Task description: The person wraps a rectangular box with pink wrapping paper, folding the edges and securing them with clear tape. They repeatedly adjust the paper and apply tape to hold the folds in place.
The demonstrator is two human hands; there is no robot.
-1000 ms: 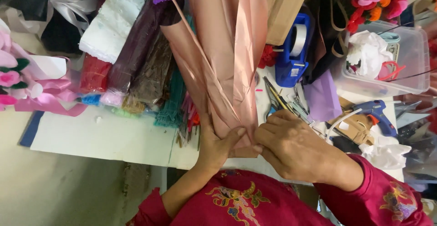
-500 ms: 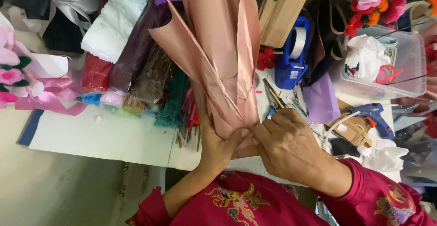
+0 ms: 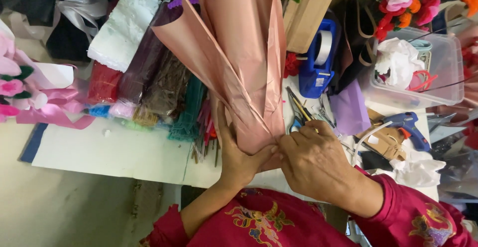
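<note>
Pink wrapping paper (image 3: 239, 62), folded into a tall pleated cone, stands near the front edge of the white surface (image 3: 109, 152), directly ahead of the person and amid a crowd of craft supplies. Its long axis runs from the narrow gathered base at the hands up and away toward the top of the view, where the flared open end points, leaning slightly left. The left hand (image 3: 239, 160) lies along the lower left side of the cone, fingers stretched up against the paper and thumb tucked under the base, seemingly to keep the pleats from springing apart. The right hand (image 3: 316, 162) is curled closed around the pinched base from the right, knuckles up, squeezing the gathered folds; the two hands touch each other there, which looks like the way to hold the neck tight while the upper part fans out freely. Just behind the right hand lie scissors (image 3: 298, 112), and beyond them a blue tape dispenser (image 3: 318, 60). To the right sit a clear plastic box (image 3: 448, 72) and a blue glue gun (image 3: 406, 125). Left of the cone lie bundles of coloured stems and fabric rolls (image 3: 149, 77).
</note>
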